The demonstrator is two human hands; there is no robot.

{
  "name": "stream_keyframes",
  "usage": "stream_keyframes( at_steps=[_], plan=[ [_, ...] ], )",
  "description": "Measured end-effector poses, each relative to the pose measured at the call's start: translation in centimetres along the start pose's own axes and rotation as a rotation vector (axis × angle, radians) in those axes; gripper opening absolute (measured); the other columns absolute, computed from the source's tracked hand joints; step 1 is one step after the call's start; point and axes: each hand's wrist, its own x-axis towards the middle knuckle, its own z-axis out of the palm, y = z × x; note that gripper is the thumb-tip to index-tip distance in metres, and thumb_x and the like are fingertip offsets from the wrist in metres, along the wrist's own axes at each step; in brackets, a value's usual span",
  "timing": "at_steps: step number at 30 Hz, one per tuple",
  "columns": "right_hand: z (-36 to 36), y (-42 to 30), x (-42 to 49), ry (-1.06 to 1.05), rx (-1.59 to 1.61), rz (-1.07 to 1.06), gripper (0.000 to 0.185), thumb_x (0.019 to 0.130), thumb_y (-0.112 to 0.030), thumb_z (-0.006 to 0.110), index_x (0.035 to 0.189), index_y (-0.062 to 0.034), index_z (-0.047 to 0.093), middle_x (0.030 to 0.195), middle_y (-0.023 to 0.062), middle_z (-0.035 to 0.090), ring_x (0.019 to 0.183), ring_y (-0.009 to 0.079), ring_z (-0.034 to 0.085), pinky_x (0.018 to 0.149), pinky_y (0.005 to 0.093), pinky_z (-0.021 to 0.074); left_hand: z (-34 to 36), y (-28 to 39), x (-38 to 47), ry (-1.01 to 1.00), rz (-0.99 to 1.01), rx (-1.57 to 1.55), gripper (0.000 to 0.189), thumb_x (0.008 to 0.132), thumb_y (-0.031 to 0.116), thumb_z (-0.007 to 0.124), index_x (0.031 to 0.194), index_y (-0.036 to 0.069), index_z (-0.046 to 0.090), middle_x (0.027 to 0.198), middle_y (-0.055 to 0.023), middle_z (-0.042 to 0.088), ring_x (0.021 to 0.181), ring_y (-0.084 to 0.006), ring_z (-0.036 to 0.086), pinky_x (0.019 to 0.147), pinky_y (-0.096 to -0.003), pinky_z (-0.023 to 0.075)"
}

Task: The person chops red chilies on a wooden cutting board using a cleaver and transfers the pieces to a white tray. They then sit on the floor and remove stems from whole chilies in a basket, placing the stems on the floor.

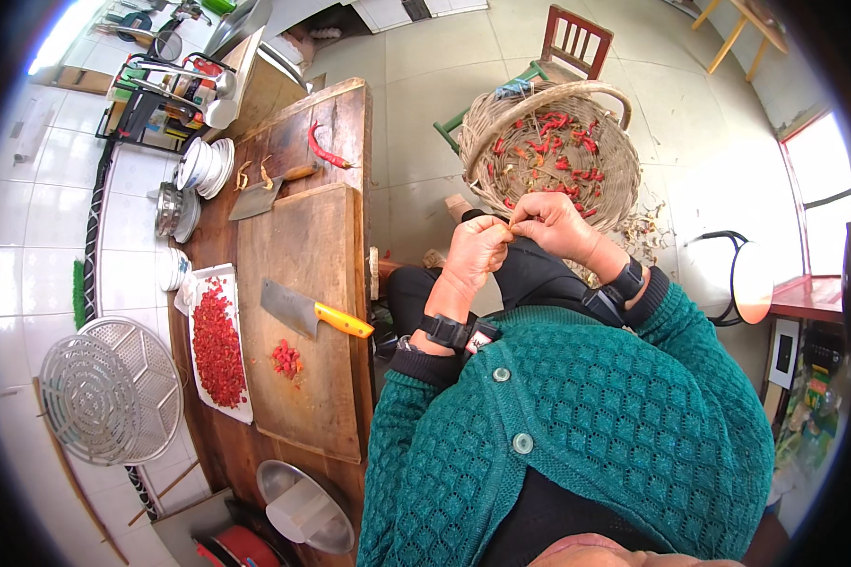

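My left hand (pixel 477 249) and my right hand (pixel 557 225) meet above my lap, fingertips pinched together. A small thin thing seems to be between them, mostly hidden by the fingers. Just beyond, a round wicker basket (pixel 627 188) with an arched handle holds scattered red chilli pieces (pixel 562 164). To my left lies a wooden cutting board (pixel 298 241). On it rest a cleaver (pixel 294 308) with a yellow handle and a small heap of chopped red chilli (pixel 286 359). Beside the board, a white tray (pixel 202 275) is filled with chopped red chilli (pixel 218 347).
The wooden table (pixel 255 152) bears a second cleaver (pixel 257 201), a whole red chilli (pixel 326 150), stacked bowls (pixel 204 166) and a metal bowl (pixel 337 521). A small chair (pixel 578 42) stands behind the basket. Dry scraps (pixel 644 237) litter the tiled floor at right.
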Motion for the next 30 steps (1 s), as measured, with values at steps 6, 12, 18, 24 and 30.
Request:
stream_keyframes(
  at_steps=[6, 12, 18, 24, 30],
  plan=[
    [-0.4, 0.0, -0.2, 0.048, -0.287, -0.285, 0.006, 0.075, -0.002, 0.067, 0.079, -0.0039, 0.063, 0.076, 0.0118, 0.061, 0.074, 0.0327, 0.061, 0.067, 0.0386, 0.0501, 0.3, 0.1, 0.0, 0.094, -0.006, 0.179, 0.008, 0.082, 0.0, 0.061, 0.075, 0.003, 0.059, 0.057, 0.0004, 0.047, 0.041, -0.0065, 0.037, 0.036, -0.0215, 0.0254],
    [-8.2, 5.4, -2.7, -0.323, -0.72, 0.143, 0.012, 0.076, -0.013, 0.063, 0.079, -0.0025, 0.066, 0.075, 0.0185, 0.064, 0.076, 0.0365, 0.064, 0.068, 0.0431, 0.0504, -1.7, 0.1, 0.3, -0.081, 0.043, -0.145, 0.004, 0.084, 0.003, 0.056, 0.081, 0.004, 0.058, 0.062, -0.0049, 0.051, 0.05, -0.0125, 0.047, 0.039, -0.0217, 0.0292],
    [-11.7, 12.2, -3.4, -0.454, -0.642, 0.437, 0.015, 0.07, -0.01, 0.059, 0.077, -0.0007, 0.069, 0.075, 0.0214, 0.065, 0.076, 0.0382, 0.064, 0.069, 0.0439, 0.0504, -2.1, -0.7, 1.9, -0.041, -0.047, -0.142, 0.008, 0.084, 0.0, 0.053, 0.088, 0.0, 0.06, 0.072, -0.011, 0.06, 0.054, -0.0157, 0.053, 0.038, -0.0215, 0.0333],
    [-8.2, 19.3, 3.2, -0.382, -0.852, 0.471, 0.014, 0.071, -0.009, 0.061, 0.079, 0.0002, 0.068, 0.084, 0.0207, 0.067, 0.082, 0.0374, 0.066, 0.073, 0.0434, 0.0525, -2.6, -0.2, 1.8, -0.005, -0.051, -0.14, 0.01, 0.085, 0.003, 0.053, 0.09, -0.001, 0.06, 0.075, -0.0123, 0.061, 0.056, -0.0176, 0.056, 0.038, -0.0217, 0.034],
    [-6.4, 21.7, 5.7, -0.468, -1.058, 0.496, 0.016, 0.07, -0.008, 0.063, 0.082, 0.0002, 0.069, 0.086, 0.0207, 0.067, 0.085, 0.0378, 0.066, 0.076, 0.0451, 0.0528, -4.1, -0.2, 1.8, 0.17, -0.054, -0.148, 0.037, 0.093, 0.032, 0.064, 0.068, 0.009, 0.05, 0.054, 0.0002, 0.042, 0.043, -0.0115, 0.042, 0.037, -0.0232, 0.0247]
  ],
)
